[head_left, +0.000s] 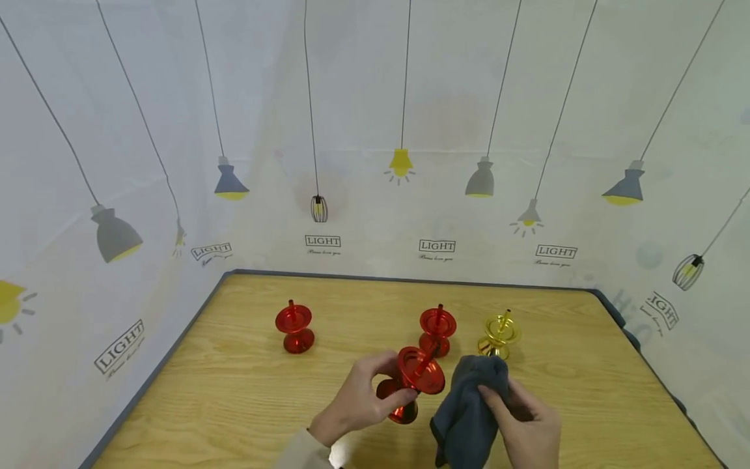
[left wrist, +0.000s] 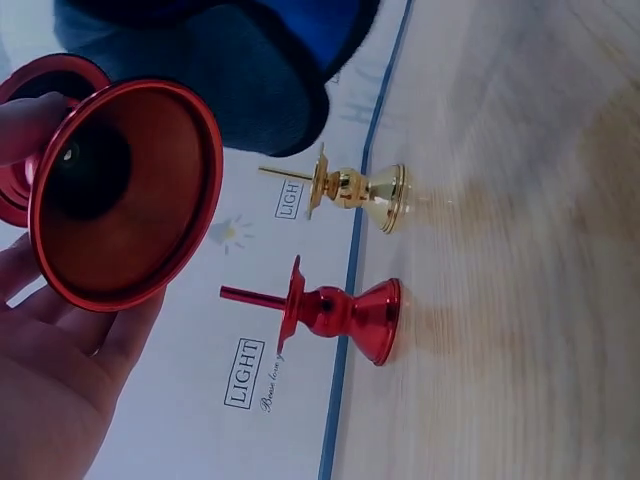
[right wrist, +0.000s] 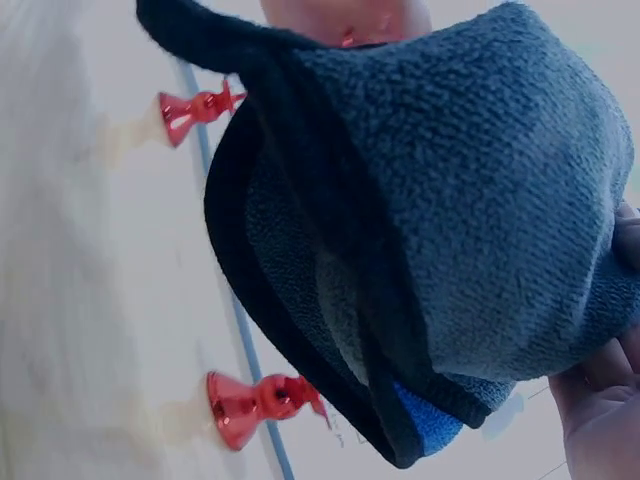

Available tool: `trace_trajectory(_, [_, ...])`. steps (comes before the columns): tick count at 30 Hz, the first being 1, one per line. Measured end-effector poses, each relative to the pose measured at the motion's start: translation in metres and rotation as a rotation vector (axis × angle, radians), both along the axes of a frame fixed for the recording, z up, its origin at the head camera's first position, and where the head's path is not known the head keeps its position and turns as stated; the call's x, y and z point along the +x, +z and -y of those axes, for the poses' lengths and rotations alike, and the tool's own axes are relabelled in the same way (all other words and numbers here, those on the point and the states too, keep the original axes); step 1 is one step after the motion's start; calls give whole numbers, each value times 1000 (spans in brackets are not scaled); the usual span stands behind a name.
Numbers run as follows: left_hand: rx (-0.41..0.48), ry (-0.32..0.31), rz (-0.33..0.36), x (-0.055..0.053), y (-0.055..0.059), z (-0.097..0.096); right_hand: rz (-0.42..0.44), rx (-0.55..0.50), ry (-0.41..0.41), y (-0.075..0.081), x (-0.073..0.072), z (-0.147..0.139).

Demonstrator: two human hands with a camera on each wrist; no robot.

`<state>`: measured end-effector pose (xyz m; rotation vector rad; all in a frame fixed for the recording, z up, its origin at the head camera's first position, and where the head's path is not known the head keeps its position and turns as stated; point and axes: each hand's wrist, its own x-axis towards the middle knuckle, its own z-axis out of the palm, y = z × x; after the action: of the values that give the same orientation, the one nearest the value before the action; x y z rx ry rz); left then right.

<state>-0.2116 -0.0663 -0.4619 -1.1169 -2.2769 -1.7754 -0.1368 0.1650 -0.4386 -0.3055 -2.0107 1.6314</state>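
Note:
A shiny red candle holder [head_left: 420, 371] with a dish and a spike is gripped by my left hand [head_left: 366, 394], tilted above the table. In the left wrist view its hollow round base [left wrist: 165, 195] faces the camera, with fingers behind and below it. My right hand [head_left: 524, 417] pinches a bunched dark blue-grey cloth [head_left: 471, 404] just right of the holder. Seen from the right wrist, the cloth [right wrist: 480, 190] hangs in folds with a dark border and hides most of the left hand.
Another red candle holder [head_left: 437, 329] stands behind the held one, with a gold candle holder [head_left: 498, 332] to its right. A third red holder [head_left: 295, 329] stands at the left of the wooden table [head_left: 234, 391]. A lamp-printed sheet [head_left: 363, 215] encloses the back and sides.

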Motion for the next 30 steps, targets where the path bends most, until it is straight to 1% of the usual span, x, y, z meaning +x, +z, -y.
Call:
trace_trajectory(2, [4,-23,-37,2,-2,-3,-9,-16,3,4,0,1])
trace_trajectory(7, [5,-55,-96,6,-6,-10,-46,7,22,9,0,3])
trace_trajectory(11, [-15,-53,-171,8,-9,-13,-81,1,52,8,0,5])
trace_trajectory(13, [-26,-56,-161,10,-10,-15,-92,-14,77,6,1,6])
trace_trajectory(15, [-40,-64,-132,12,-10,-16,-85,-28,97,3,1,6])
trace_trajectory(17, [-47,-73,-95,14,-10,-18,-59,-55,128,1,1,6])
trace_trajectory(19, [-57,-78,-101,15,-10,-19,-29,-80,161,-1,1,7])
trace_trajectory(20, [-58,-83,-90,16,-9,-20,-12,-94,176,-2,0,7])
trace_trajectory(21, [-63,-82,-98,16,-9,-21,8,-104,192,-3,0,7])
trace_trajectory(23, [-66,-85,-83,17,-9,-21,31,-117,221,-5,-1,7])
trace_trajectory(27, [-87,-82,-76,19,-6,-20,86,-86,219,-4,-1,7])
trace_trajectory(30, [-102,-77,-56,18,-3,-20,138,-66,216,-2,-2,5])
